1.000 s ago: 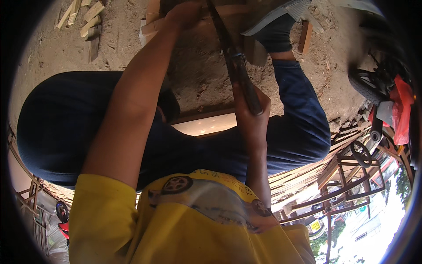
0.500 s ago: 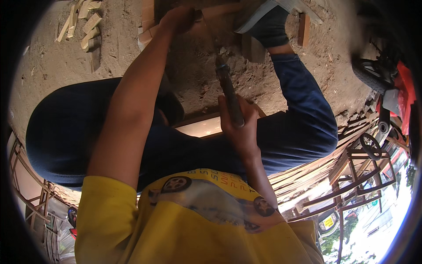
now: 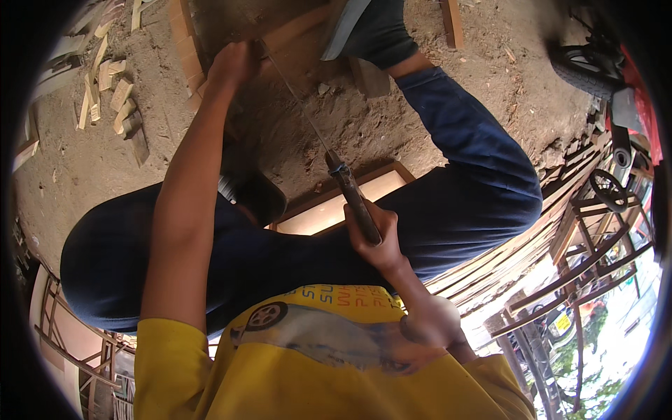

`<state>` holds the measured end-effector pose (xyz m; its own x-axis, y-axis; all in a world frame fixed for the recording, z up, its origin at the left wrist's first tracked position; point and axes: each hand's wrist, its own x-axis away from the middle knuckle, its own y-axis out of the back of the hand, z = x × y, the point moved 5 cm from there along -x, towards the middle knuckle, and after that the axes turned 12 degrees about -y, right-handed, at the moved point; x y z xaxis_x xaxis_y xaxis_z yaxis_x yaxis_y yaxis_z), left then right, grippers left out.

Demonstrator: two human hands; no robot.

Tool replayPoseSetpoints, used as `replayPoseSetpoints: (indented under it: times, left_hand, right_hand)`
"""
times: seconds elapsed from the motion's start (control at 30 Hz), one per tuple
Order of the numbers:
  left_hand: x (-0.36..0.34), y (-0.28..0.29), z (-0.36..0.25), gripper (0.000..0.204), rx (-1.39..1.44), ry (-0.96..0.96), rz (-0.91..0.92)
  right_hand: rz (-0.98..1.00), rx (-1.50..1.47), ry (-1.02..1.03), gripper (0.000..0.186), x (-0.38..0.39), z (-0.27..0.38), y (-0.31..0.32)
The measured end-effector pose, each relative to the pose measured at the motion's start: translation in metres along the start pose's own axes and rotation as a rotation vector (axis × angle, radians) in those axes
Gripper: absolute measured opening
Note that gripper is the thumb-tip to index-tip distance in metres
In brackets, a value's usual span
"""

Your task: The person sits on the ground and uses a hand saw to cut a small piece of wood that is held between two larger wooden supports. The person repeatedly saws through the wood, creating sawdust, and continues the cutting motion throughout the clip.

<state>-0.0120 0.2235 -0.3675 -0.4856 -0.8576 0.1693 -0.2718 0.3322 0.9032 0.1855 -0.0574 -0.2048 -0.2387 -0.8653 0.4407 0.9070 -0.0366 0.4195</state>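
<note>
In my right hand is the dark straight handle of a long, thin-bladed saw, seen almost edge-on. A blue band circles the handle near the blade. The blade slants up and left, its far end beside my left hand. That hand is closed at the end of a wooden strip, though its fingertips are hidden. The strip runs right toward my foot, which has a dark sock and a grey sole. Whether the blade touches the wood I cannot tell.
Cut wood pieces lie on the dirt at the far left. A wooden frame with a pale panel sits between my legs. Another plank lies beyond my right foot. Stacked boards and a wheel are at the right.
My right hand has drawn the saw back toward my body, baring more of its blade. The whole view has shifted; my left hand stays closed at the wooden strip.
</note>
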Motion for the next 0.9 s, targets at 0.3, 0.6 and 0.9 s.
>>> replayPoseSetpoints:
  times: [0.3, 0.6, 0.9]
  left_hand:
    - [0.000, -0.006, 0.004, 0.031, 0.007, -0.050, 0.007]
    - [0.001, -0.009, 0.005, 0.024, 0.036, -0.101, 0.033]
    - [-0.002, -0.001, -0.009, 0.024, -0.036, -0.052, 0.176]
  right_hand:
    - [0.064, 0.020, -0.001, 0.017, -0.054, 0.006, -0.034]
    - [0.052, -0.007, 0.050, 0.014, -0.099, 0.022, -0.060]
    - [0.087, 0.004, 0.096, 0.011, -0.118, 0.011, -0.060]
